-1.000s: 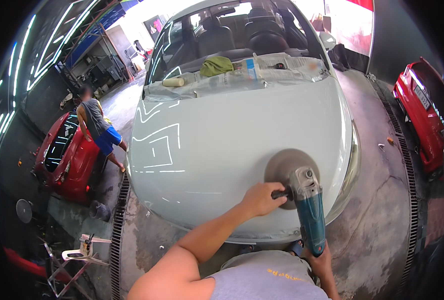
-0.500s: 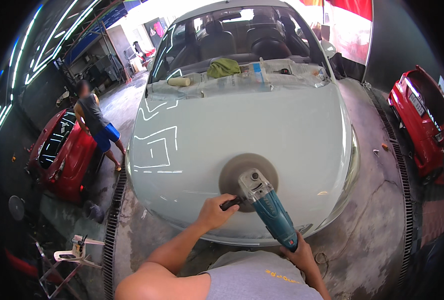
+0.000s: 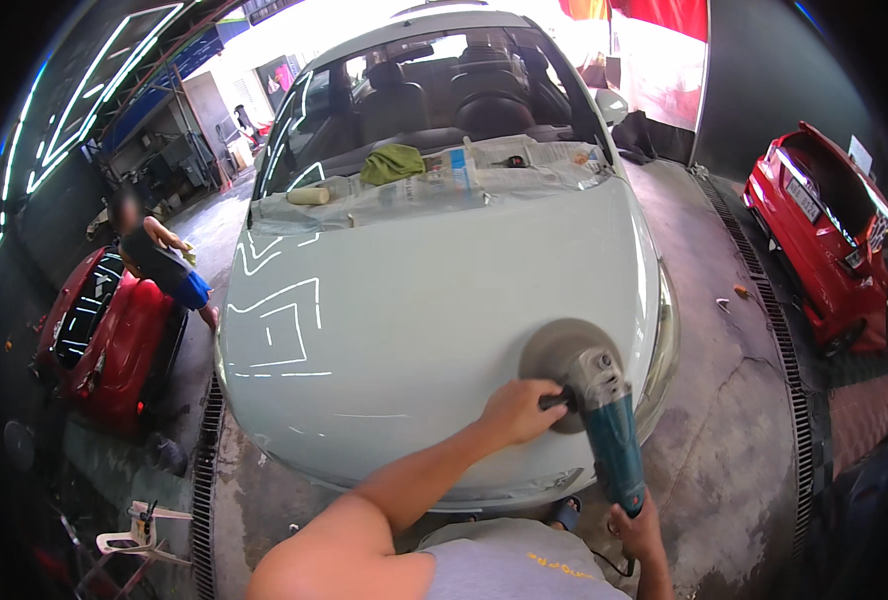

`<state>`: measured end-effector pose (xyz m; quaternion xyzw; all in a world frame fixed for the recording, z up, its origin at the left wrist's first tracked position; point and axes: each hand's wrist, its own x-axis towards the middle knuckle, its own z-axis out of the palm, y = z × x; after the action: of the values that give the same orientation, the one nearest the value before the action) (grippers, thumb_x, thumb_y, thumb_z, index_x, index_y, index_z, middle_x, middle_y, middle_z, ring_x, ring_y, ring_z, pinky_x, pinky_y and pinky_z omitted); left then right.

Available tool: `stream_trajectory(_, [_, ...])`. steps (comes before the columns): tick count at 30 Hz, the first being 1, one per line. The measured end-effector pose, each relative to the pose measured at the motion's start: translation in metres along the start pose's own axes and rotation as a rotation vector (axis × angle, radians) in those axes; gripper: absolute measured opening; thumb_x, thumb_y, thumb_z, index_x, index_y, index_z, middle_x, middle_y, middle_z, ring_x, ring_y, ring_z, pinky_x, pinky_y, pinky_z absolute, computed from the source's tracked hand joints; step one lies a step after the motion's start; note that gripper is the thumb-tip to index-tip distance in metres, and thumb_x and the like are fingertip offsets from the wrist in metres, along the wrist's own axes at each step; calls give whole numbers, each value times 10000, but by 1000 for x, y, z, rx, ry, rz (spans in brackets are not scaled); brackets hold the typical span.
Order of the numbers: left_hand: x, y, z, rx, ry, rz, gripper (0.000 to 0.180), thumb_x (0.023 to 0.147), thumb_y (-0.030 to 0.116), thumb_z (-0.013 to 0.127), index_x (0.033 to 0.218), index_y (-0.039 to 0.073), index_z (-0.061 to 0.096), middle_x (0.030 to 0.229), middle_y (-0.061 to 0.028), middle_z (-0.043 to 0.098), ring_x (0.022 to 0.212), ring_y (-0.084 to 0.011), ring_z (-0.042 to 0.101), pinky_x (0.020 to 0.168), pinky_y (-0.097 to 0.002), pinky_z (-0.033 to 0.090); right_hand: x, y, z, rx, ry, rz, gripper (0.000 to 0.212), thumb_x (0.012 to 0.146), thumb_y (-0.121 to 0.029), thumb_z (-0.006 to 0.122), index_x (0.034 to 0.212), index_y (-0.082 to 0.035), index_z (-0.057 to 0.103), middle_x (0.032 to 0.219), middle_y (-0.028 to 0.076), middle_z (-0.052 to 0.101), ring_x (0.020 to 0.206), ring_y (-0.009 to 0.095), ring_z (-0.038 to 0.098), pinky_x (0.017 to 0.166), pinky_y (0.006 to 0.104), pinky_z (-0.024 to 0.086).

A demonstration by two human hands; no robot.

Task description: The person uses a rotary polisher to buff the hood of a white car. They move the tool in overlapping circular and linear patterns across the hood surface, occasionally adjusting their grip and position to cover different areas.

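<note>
A teal and silver rotary polisher (image 3: 614, 440) rests with its round pad (image 3: 546, 352) on the front right part of the pale car hood (image 3: 414, 300). My left hand (image 3: 520, 410) is wrapped round its black side handle (image 3: 556, 401). At the rear end of the body, my right hand (image 3: 638, 528) grips the tool from below. The pad lies against the paint close to the right headlight (image 3: 660, 345). Part of its disc is hidden under the metal gear head.
Newspaper sheets (image 3: 364, 208) cover the hood's windshield edge, bearing a green cloth (image 3: 392, 164) and a cream cylinder (image 3: 308, 196). A person (image 3: 159, 255) stands by a red car (image 3: 104, 330) on the left. Another red car (image 3: 824, 235) is at right. A stool (image 3: 134, 535) stands lower left.
Both my hands have carried the polisher rightward across the hood, toward the right headlight. The view has shifted too. The person at left has turned and now holds a cloth-like thing.
</note>
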<state>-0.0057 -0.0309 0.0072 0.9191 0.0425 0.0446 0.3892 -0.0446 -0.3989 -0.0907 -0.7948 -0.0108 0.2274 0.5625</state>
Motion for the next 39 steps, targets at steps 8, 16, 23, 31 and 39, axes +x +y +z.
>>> stream_trajectory(8, [71,19,-22,17,-36,126,431,884,364,828,1232,113,783,1099,-174,794,1039,-386,755,916,-472,592,47,-33,-24,78,-38,38,328,999,-210,762,1196,-76,538,702,37,614,519,138,595,470,318,481])
stream_trajectory(16, [-19,-11,-36,-19,29,28,377,919,344,813,1206,109,743,1067,-180,788,1037,-416,746,905,-510,582,10,-41,41,-100,-82,-96,357,909,-219,816,1141,-29,622,753,73,645,610,204,640,555,387,524])
stream_trajectory(23, [-103,-36,-70,-91,73,-74,360,978,360,769,1255,132,738,1066,-168,796,1034,-414,747,897,-516,578,-44,-68,111,-244,-136,-57,505,867,-320,873,1205,-3,671,907,125,706,781,238,673,701,406,539])
stream_trajectory(31, [-177,-95,-115,-59,187,-155,389,948,359,808,1269,144,767,1091,-166,802,1001,-406,756,878,-490,589,-60,-81,165,-284,-252,-64,684,819,-434,939,1278,27,726,1083,184,776,977,276,711,867,429,555])
stream_trajectory(39, [-183,-109,-133,-42,213,-194,388,935,365,820,1254,148,779,1106,-133,811,988,-378,768,883,-458,602,-33,-42,170,-334,-200,-209,638,801,-381,952,1200,72,744,1044,254,774,932,273,707,822,429,555])
